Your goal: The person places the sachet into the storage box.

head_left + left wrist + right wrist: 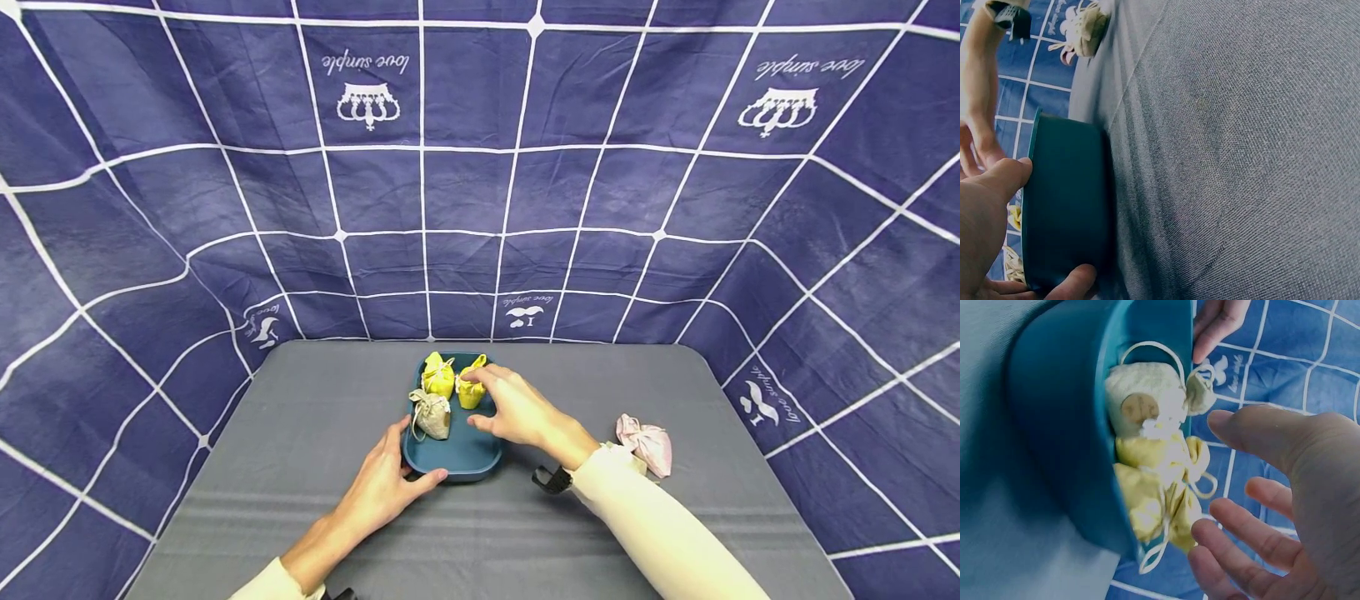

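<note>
Three drawstring pouches sit in the teal tray (480,463) at mid-desk (300,467): two yellow pouches (438,377), one beige pouch (433,414); my right hand (517,410), fingers spread and loose, touches the right-hand yellow pouch (471,390) without gripping it; my left hand (384,483) clasps the tray's near rim; a pink pouch (647,444) lies apart by my right sleeve; a careless nudge could tip the upright pouches over.

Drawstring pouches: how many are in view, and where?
4. Two yellow pouches and a beige pouch sit in the teal tray; a pink pouch lies on the table right of the right forearm, which may hide more.
</note>
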A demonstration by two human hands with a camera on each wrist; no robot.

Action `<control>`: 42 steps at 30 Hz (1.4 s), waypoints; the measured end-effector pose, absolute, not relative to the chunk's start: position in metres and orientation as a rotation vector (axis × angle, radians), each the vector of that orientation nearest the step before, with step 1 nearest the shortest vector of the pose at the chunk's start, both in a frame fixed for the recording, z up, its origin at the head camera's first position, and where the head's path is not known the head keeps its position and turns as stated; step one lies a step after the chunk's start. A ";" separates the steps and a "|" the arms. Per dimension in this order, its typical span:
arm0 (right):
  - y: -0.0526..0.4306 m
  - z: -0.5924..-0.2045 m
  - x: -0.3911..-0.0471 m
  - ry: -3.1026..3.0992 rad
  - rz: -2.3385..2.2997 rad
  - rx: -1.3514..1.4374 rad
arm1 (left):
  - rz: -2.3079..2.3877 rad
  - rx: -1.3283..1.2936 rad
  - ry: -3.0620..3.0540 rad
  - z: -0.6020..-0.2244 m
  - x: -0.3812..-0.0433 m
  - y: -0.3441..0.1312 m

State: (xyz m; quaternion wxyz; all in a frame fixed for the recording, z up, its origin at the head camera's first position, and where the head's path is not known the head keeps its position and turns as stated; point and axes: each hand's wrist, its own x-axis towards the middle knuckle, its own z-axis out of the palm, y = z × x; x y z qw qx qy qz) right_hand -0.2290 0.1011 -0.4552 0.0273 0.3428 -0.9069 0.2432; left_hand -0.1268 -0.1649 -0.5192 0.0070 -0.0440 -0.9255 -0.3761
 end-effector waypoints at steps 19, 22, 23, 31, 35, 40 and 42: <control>0.182 -0.466 -0.204 -2.772 0.764 0.802 | -1.162 -0.158 -2.885 -0.521 -0.128 -0.166; 0.195 -0.469 -0.202 -2.761 0.776 0.764 | -1.170 -0.159 -2.883 -0.521 -0.128 -0.166; 0.199 -0.470 -0.201 -2.757 0.780 0.757 | -1.172 -0.158 -2.883 -0.521 -0.128 -0.166; 0.232 -0.476 -0.197 -2.724 0.766 0.700 | -1.191 -0.152 -2.885 -0.522 -0.129 -0.166; 0.249 -0.477 -0.195 -2.717 0.752 0.674 | -1.204 -0.153 -2.885 -0.521 -0.130 -0.166; 0.273 -0.481 -0.191 -2.730 0.743 0.644 | -1.201 -0.151 -2.893 -0.520 -0.130 -0.166; 0.282 -0.483 -0.189 -2.724 0.737 0.644 | -1.200 -0.148 -2.895 -0.521 -0.130 -0.167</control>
